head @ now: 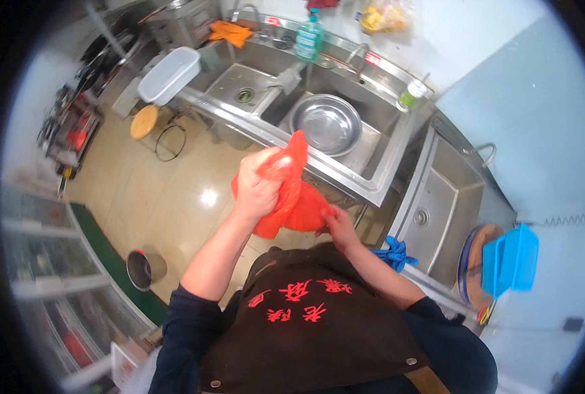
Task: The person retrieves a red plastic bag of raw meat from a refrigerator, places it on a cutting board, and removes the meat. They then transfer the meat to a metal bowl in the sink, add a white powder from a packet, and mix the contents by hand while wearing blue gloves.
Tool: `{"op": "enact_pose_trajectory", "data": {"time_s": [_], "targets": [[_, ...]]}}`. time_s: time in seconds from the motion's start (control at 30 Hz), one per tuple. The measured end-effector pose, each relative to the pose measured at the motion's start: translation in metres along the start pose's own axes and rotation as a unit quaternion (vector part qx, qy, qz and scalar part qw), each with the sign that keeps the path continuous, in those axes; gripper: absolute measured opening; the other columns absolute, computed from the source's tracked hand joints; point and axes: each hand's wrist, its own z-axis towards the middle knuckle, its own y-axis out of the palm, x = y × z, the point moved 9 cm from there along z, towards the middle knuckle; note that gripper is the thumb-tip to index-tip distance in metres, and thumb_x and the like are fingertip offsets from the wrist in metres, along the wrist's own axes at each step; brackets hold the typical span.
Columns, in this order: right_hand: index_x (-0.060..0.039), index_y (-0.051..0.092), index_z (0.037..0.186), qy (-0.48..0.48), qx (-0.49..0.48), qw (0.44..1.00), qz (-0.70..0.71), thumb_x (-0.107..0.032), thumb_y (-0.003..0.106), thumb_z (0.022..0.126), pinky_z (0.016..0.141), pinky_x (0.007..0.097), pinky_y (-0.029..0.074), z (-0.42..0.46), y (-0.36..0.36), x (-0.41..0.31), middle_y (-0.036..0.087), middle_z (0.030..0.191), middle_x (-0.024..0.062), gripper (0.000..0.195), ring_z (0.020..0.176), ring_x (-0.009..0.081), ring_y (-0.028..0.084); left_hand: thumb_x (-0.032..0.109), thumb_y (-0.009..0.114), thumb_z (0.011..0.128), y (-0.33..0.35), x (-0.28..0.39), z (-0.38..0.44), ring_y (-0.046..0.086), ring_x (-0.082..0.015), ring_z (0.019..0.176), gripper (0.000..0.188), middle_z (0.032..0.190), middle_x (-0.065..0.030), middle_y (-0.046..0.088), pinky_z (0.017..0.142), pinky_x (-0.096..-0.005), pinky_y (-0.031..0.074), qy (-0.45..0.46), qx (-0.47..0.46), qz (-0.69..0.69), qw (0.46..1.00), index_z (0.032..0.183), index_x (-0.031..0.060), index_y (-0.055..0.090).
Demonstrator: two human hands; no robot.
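A crumpled, thin red item (292, 207), which looks like a plastic bag, is held in front of my brown apron (292, 335). The fist of my left hand (259, 184) is closed around its upper part, and a pointed end sticks up past the fingers. Lower and to the right, my right hand (340, 227) pinches the item's edge; its fingers are slightly blurred. Beyond the hands, a round metal basin (327, 125) sits in the right bowl of the double steel sink (341, 180).
A clear plastic tub (169, 74) rests at the sink's left end. A green bottle (309, 39) stands at the back. On the right, blue gloves (394, 253) hang at a second sink (440, 207), near blue baskets (511, 261). A metal bucket (147, 270) is on the floor.
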Motion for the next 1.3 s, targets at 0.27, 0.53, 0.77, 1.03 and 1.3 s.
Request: {"op": "enact_pose_trajectory", "data": {"time_s": [0.27,0.53,0.77,1.03,1.3], "targets": [[0.0006,0.066,0.112,-0.223,0.238,0.945,0.007,-0.019,0.046,0.105,0.050,0.0261,0.045,0.082,-0.091,-0.145,0.067,0.078,0.0038,0.029,0.056,0.0106,0.056,0.016,0.063,0.099,0.022,-0.114,0.214,0.052,-0.0054,0.075,0.020,0.078,0.0010,0.061,0.067,-0.0264,0.045,0.020,-0.162,-0.027,0.986,0.090,-0.0020,0.064],[0.0021,0.064,0.111,-0.196,0.292,0.926,-0.139,-0.015,0.043,0.105,0.046,0.0246,0.043,0.161,-0.126,-0.217,0.061,0.069,0.0022,0.028,0.050,0.0084,0.052,0.009,0.064,0.093,0.035,-0.396,0.306,0.070,-0.0224,0.100,0.025,0.108,-0.0143,0.073,0.089,-0.0349,0.052,-0.069,-0.259,0.124,0.955,0.117,0.0063,0.070],[0.0013,0.064,0.109,-0.241,0.303,0.922,-0.018,-0.013,0.043,0.106,0.046,0.0256,0.044,0.216,-0.139,-0.252,0.061,0.071,0.0032,0.026,0.050,0.0082,0.051,0.008,0.067,0.087,0.075,-0.496,0.315,0.065,-0.0308,0.116,0.060,0.134,-0.0154,0.062,0.099,-0.0390,0.051,-0.098,-0.332,0.134,0.929,0.144,0.0156,0.049],[-0.0013,0.066,0.101,-0.087,0.335,0.926,-0.152,-0.021,0.051,0.106,0.048,0.0269,0.045,0.289,-0.091,-0.244,0.059,0.069,0.0010,0.025,0.051,0.0094,0.054,0.016,0.079,0.077,0.107,-0.377,0.278,0.041,-0.0386,0.141,0.093,0.149,-0.0286,0.041,0.109,-0.0426,0.045,0.072,-0.423,0.199,0.881,0.152,-0.0025,0.027],[-0.0024,0.044,0.142,-0.089,0.417,0.814,-0.394,-0.034,0.082,0.082,0.098,0.0461,0.051,0.306,-0.120,-0.173,0.056,0.133,0.0201,0.078,0.122,0.0361,0.058,0.004,0.059,0.085,0.097,-0.441,0.337,0.069,-0.0399,0.101,0.034,0.103,-0.0242,0.070,0.083,-0.0467,0.054,-0.176,-0.252,0.096,0.947,0.115,0.0075,0.072]]}}
